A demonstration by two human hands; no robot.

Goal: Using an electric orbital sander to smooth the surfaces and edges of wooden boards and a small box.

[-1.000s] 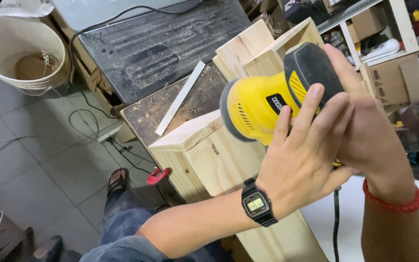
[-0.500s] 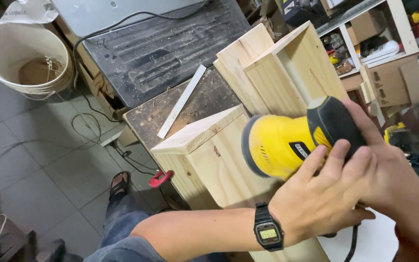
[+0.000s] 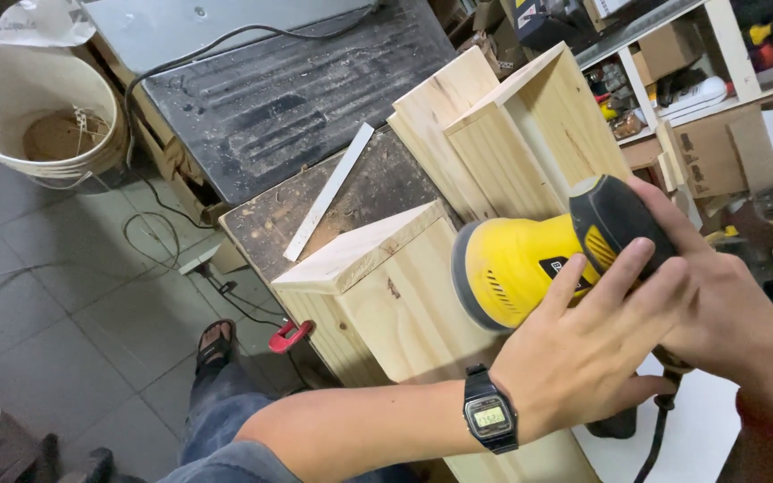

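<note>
Fingers of both hands hide the yellow sander's grip.

I see open room left of the pale pine box, above the grey floor tiles. Ahead, a taller open-sided pine box blocks me; cluttered shelves crowd the right.

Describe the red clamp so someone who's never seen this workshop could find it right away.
Start at the pale pine box standing on the dark, dusty workbench. Follow the box's near-left corner down to the bench edge, just above a sandalled foot on the grey floor tiles. The clamp sticks out there, the only bright red thing at floor side.
</note>
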